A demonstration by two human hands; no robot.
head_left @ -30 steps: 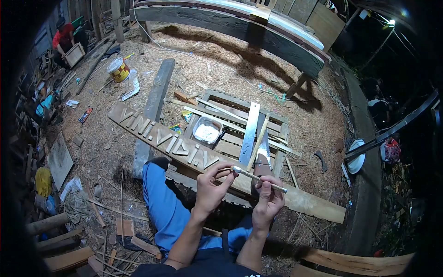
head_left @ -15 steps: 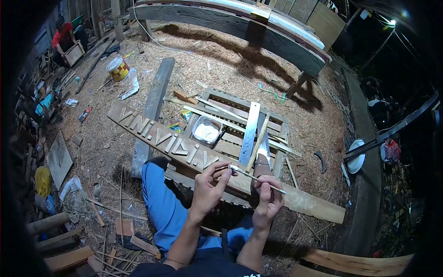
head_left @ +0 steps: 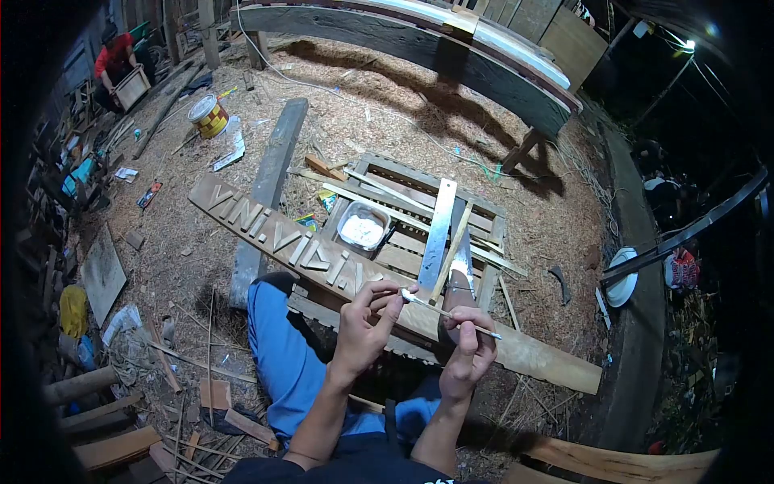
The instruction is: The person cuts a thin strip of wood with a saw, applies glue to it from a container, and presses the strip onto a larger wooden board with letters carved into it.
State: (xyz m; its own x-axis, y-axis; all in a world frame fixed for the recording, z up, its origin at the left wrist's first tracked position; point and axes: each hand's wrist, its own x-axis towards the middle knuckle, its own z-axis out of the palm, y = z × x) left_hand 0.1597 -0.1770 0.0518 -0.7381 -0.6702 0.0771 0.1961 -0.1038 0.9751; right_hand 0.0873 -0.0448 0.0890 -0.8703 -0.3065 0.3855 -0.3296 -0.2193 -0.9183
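Observation:
My right hand [head_left: 470,352] pinches a thin brush-like stick [head_left: 439,310], its white-coated end pointing left. At that end, my left hand [head_left: 367,329] is closed in a pinch; what its fingertips hold, if anything, is too small to make out. Both hands are above a long wooden board [head_left: 548,360] lying across in front of me. Raised wooden letter strips [head_left: 288,238] sit along the board's left part. Behind the board, a clear plastic tub [head_left: 362,227] holds a white substance. A metal ruler-like strip [head_left: 438,234] rests to the right of the tub.
A slatted wooden pallet [head_left: 403,260] and loose sticks lie beneath and behind the board. A long beam bench [head_left: 387,42] crosses the back. A yellow-and-red bucket [head_left: 209,117] stands far left; a person in a red top [head_left: 115,60] handles a wooden frame beyond it.
The brush-like stick and my right hand have shifted very slightly down. My left hand keeps nearly the same place, and the view has moved a little.

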